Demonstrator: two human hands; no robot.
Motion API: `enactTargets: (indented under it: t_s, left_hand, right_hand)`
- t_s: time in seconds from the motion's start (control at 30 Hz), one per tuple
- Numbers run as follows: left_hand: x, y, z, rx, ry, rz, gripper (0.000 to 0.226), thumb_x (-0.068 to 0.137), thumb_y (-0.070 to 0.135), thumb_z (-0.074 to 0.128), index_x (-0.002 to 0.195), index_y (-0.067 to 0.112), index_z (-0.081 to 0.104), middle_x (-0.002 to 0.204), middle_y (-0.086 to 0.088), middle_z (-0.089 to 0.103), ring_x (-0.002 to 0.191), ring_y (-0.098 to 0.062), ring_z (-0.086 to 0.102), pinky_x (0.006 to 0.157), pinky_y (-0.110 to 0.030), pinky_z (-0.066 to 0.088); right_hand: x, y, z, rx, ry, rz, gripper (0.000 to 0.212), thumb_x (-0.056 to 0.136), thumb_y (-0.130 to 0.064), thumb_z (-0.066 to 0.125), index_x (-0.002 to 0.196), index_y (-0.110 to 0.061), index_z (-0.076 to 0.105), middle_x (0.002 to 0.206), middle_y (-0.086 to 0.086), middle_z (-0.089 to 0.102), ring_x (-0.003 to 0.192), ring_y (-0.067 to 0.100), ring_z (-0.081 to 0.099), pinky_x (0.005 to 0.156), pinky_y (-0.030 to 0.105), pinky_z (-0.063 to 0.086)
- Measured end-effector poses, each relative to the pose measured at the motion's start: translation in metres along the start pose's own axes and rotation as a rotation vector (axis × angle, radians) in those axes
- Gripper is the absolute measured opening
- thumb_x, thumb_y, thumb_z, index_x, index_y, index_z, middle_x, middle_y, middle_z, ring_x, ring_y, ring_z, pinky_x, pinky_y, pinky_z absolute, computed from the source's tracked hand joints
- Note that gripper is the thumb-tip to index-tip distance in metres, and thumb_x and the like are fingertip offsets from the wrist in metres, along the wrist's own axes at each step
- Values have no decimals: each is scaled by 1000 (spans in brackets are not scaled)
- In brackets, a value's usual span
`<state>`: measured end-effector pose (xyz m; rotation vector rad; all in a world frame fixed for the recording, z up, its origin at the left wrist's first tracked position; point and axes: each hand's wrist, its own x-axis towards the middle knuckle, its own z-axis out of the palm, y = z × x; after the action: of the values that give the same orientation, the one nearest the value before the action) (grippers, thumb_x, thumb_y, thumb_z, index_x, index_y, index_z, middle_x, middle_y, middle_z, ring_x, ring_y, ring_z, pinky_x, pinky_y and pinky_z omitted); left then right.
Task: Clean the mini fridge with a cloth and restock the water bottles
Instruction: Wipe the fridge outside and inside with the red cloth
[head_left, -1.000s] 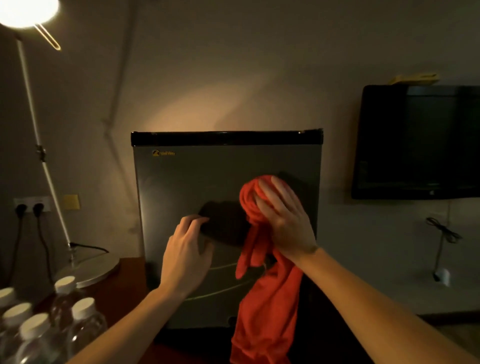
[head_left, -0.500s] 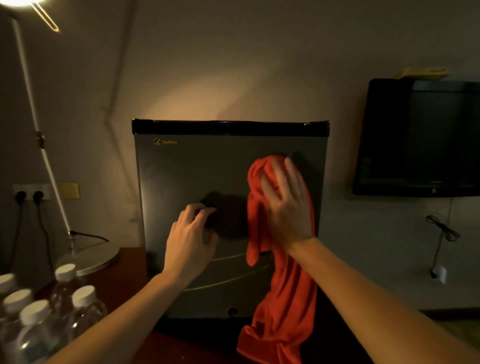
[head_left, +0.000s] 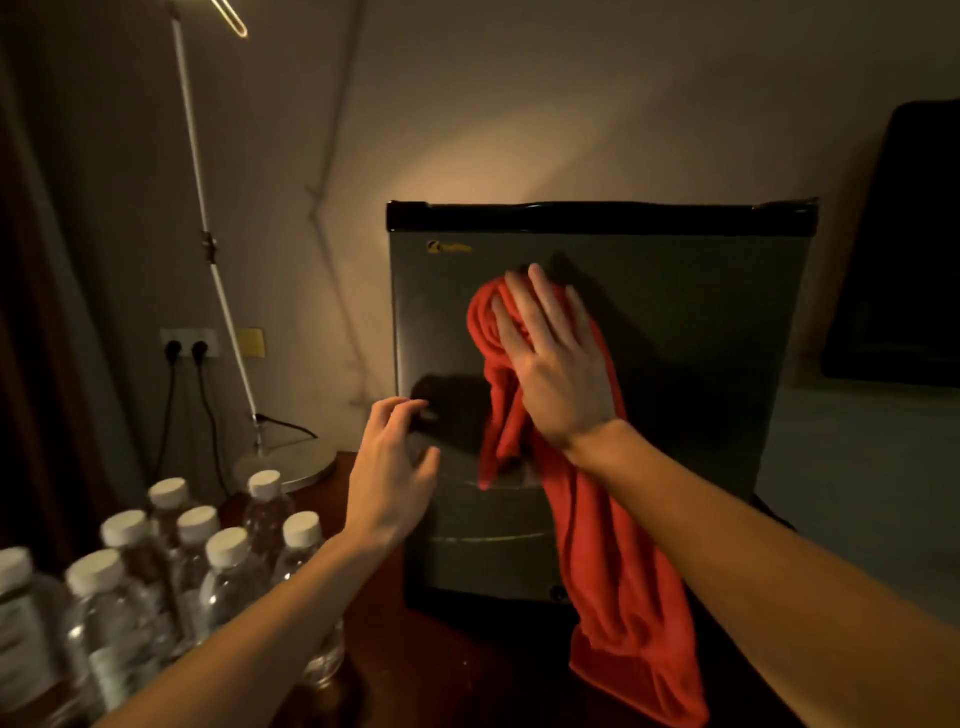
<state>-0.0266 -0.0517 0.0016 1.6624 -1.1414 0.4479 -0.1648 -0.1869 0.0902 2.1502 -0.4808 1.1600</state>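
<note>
1. My right hand (head_left: 558, 364) lies flat, fingers straight, pressing the bunched top of the red cloth (head_left: 608, 525) against the mini fridge (head_left: 675, 364) door.
2. My left hand (head_left: 389, 475) hovers just beside the door's left edge, fingers loosely spread, holding nothing.
3. The cloth looks soft and limp; its tail hangs free, so I'd keep my palm on the wad.
4. The water bottles (head_left: 171, 561) stand lower left; I judge them light, smooth and best gripped mid-body.

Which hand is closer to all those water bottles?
The left hand. It reaches toward the fridge door just up and right of the water bottles. The right hand is farther right and higher, pressing the red cloth against the door.
</note>
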Motion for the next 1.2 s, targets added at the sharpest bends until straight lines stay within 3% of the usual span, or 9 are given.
enactTargets:
  t_s: [0.1, 0.2, 0.3, 0.37, 0.47, 0.53, 0.77, 1.0, 1.2]
  left_hand:
    - [1, -4, -9, -40, 52, 6, 53, 74, -10, 60, 123, 11, 57, 122, 0, 52, 111, -13, 54, 98, -21, 43]
    - [-6, -12, -13, -34, 57, 9, 57, 72, -13, 56, 124, 10, 57, 121, -3, 55, 110, -12, 53, 95, -10, 35]
    - [-21, -21, -15, -52, -63, -12, 58, 77, -8, 60, 129, 14, 53, 125, 5, 52, 113, -6, 51, 97, -9, 35]
    - [-33, -27, -16, -56, -143, -20, 57, 78, -5, 60, 130, 17, 52, 126, 8, 51, 117, -5, 51, 99, -10, 36]
    - [-45, -36, -15, -9, -205, -9, 55, 81, 3, 61, 132, 17, 51, 131, 6, 50, 121, -7, 49, 101, -15, 36]
    - [-49, -38, -13, 2, -219, 3, 52, 83, 8, 62, 133, 18, 50, 132, 7, 50, 122, -8, 49, 102, -18, 38]
    - [-28, -12, -3, -41, -139, 101, 67, 83, 6, 63, 145, 20, 41, 152, 9, 35, 140, -5, 33, 113, -22, 31]
    - [-53, -5, 34, 40, -217, 43, 53, 80, 9, 66, 130, 17, 52, 130, 4, 49, 121, -19, 53, 97, -37, 49]
    - [-58, 33, 65, 186, -282, 128, 59, 84, 17, 67, 139, 20, 46, 138, 2, 45, 128, -19, 45, 101, -36, 46]
  right_hand:
    - [-1, -28, 16, 16, 49, -45, 54, 95, -20, 28, 145, -8, 42, 157, 13, 27, 148, 30, 15, 119, 50, 14]
    - [-53, -68, 59, 4, 1, -308, 53, 86, -16, 49, 138, -9, 51, 154, 11, 33, 146, 28, 22, 120, 48, 9]
    - [-119, -106, 89, -141, -283, -582, 61, 88, -23, 28, 147, -14, 39, 157, 4, 29, 147, 25, 18, 119, 49, -9]
    - [-149, -118, 95, -175, -437, -660, 64, 88, -22, 15, 149, -15, 33, 158, 2, 26, 148, 24, 15, 119, 50, -7]
    - [-142, -112, 90, -197, -405, -731, 52, 90, -22, 37, 140, -19, 49, 150, -3, 42, 144, 20, 28, 119, 52, -1]
    - [-118, -96, 85, -158, -271, -691, 48, 87, -21, 56, 135, -17, 55, 146, -1, 48, 142, 20, 33, 117, 52, 12]
    - [-65, -67, 52, 85, 6, -372, 43, 95, -15, 45, 137, -10, 51, 148, 10, 45, 144, 29, 29, 116, 49, 25]
    - [-186, -18, 62, -127, -301, -500, 52, 92, -16, 40, 143, -13, 44, 155, 4, 34, 142, 24, 31, 119, 45, 17]
    - [-182, 97, 16, -152, -108, -308, 44, 94, -8, 44, 137, -11, 53, 152, 12, 37, 142, 30, 31, 113, 51, 30]
